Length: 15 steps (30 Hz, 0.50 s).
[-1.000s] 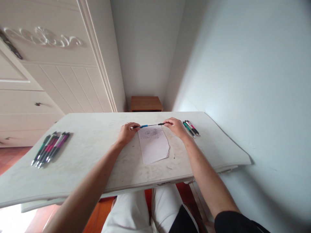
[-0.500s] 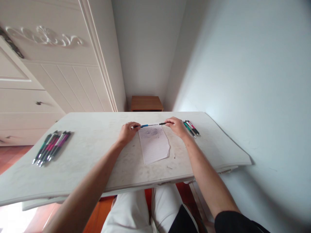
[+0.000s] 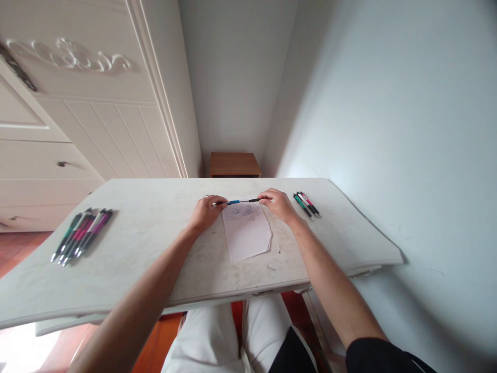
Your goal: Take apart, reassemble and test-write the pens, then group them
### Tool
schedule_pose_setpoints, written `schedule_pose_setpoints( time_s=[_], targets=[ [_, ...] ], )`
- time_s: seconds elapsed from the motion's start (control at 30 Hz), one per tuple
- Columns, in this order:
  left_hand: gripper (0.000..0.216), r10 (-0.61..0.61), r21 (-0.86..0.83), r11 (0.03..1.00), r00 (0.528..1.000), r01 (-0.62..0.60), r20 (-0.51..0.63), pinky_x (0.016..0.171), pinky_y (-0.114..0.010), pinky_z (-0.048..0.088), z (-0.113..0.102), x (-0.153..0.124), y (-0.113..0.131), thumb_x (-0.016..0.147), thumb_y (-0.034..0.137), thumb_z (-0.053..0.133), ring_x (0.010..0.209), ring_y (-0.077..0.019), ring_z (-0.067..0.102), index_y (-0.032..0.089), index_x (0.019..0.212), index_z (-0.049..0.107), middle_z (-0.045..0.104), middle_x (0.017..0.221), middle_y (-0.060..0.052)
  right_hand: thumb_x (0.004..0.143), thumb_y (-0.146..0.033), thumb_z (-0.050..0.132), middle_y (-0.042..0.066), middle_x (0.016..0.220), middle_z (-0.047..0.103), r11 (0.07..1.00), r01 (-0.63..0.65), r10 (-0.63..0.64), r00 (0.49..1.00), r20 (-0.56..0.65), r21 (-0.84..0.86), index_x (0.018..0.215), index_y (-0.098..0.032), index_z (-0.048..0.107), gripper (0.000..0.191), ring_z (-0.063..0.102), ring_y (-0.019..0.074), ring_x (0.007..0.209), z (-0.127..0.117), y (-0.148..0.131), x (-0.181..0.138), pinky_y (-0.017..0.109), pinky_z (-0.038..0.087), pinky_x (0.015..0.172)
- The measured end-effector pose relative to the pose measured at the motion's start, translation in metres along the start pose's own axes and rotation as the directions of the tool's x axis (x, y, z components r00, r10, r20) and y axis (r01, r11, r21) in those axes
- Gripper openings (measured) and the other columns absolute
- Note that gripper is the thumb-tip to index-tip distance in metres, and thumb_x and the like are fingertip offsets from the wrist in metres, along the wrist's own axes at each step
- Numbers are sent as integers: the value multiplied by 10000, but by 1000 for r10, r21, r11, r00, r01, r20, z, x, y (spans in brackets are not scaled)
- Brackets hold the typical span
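Above the top edge of a scribbled sheet of lined paper [image 3: 248,235], a pen is in two parts. My left hand [image 3: 205,211] is closed on the blue pen barrel [image 3: 233,202]. My right hand [image 3: 277,203] pinches the black pen grip [image 3: 254,200]. Between the two parts, a thin dark refill bridges the narrow gap. My fingers hide the outer ends of both parts. Just right of my right hand lie several green, white and pink pens [image 3: 307,205].
On the left of the white table [image 3: 147,223] lies a bunch of several pens [image 3: 81,235] with green, white, pink and purple barrels. A white cabinet [image 3: 112,124] stands beyond at left, a wall [image 3: 388,129] rises at right, and a small wooden stand [image 3: 235,163] sits behind.
The black grip in my right hand has moved left, closer to the blue barrel, so less of the refill shows. My left hand has shifted slightly to the right.
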<state>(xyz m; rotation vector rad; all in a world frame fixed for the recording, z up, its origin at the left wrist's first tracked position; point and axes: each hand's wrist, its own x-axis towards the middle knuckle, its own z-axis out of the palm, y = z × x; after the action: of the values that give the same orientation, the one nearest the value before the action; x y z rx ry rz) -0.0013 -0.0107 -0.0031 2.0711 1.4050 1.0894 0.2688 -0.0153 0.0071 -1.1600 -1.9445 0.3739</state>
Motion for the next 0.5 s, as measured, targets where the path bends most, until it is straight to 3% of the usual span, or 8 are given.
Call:
schedule_pose_setpoints(
  time_s=[0.27, 0.5],
  targets=[
    [183, 86, -16, 996, 995, -86, 40, 827, -339, 506, 4, -4, 4, 804, 300, 623, 900, -227, 650, 225, 900, 760, 750, 926, -51, 837, -150, 654, 47, 841, 681, 996, 91, -91, 996, 15, 5, 871, -193, 731, 95, 632, 173, 786, 14, -7, -2, 285, 480, 742],
    [205, 87, -78, 993, 996, -89, -20, 739, -311, 513, 4, -7, 10, 815, 329, 601, 836, -202, 634, 218, 897, 752, 732, 912, -54, 857, -179, 634, 45, 842, 673, 995, 98, -97, 995, -38, 26, 864, -209, 712, 84, 627, 184, 806, 18, -17, -3, 294, 485, 753]
  ],
)
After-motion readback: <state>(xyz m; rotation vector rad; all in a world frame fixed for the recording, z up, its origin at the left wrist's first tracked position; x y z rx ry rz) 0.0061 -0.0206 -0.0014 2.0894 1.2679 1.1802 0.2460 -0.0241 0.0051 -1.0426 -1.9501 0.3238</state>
